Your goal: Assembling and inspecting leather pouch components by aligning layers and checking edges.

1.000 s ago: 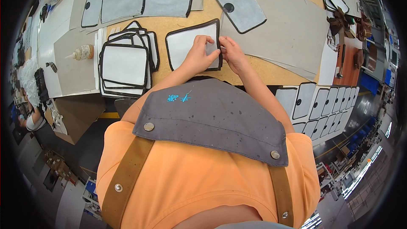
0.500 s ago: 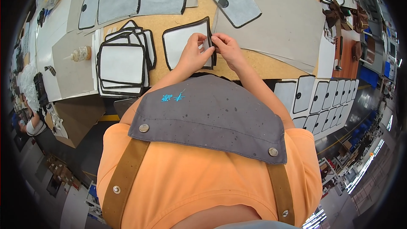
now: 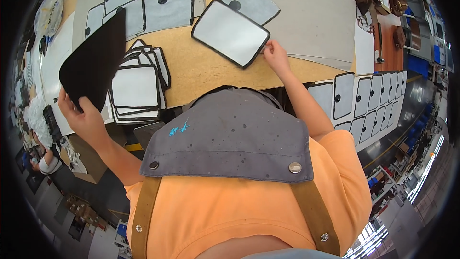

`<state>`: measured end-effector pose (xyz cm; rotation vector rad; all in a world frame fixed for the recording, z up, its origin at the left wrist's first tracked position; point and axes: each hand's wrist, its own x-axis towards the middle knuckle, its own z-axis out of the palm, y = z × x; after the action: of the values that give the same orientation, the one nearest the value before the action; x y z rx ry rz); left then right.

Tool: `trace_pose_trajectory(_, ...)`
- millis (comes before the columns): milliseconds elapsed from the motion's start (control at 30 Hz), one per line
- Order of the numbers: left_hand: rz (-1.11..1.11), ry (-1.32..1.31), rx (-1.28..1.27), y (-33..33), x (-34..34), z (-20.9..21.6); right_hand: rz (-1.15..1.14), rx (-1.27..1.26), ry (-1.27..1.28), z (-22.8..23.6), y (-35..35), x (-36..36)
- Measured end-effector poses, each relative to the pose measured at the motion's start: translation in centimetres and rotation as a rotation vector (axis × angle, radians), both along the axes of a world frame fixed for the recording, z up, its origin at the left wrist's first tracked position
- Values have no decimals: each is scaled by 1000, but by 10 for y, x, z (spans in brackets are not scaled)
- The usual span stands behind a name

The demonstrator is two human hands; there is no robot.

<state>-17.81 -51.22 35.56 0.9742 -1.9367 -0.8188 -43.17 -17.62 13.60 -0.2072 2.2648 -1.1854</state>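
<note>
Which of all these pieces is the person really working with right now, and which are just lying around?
In hand:
- black panel, held up in the left hand
- white black-edged panel on the table, right hand at its corner

Lying about:
- stack of edged panels
- grey pieces with black dots
- large grey sheet
- row of panels at right

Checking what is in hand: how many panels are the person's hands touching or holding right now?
2: a black panel raised in the left hand, and a white black-edged panel lying on the table, touched by the right hand.
</note>
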Motion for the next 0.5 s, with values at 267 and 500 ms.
trace_pose_trajectory(267,-196,-1070,-2,47,31,-99,-31,-51,103,-21,-61,-69)
trace_pose_trajectory(500,-614,-777,-32,89,-12,-170,-79,-299,-122,-10,-51,-32)
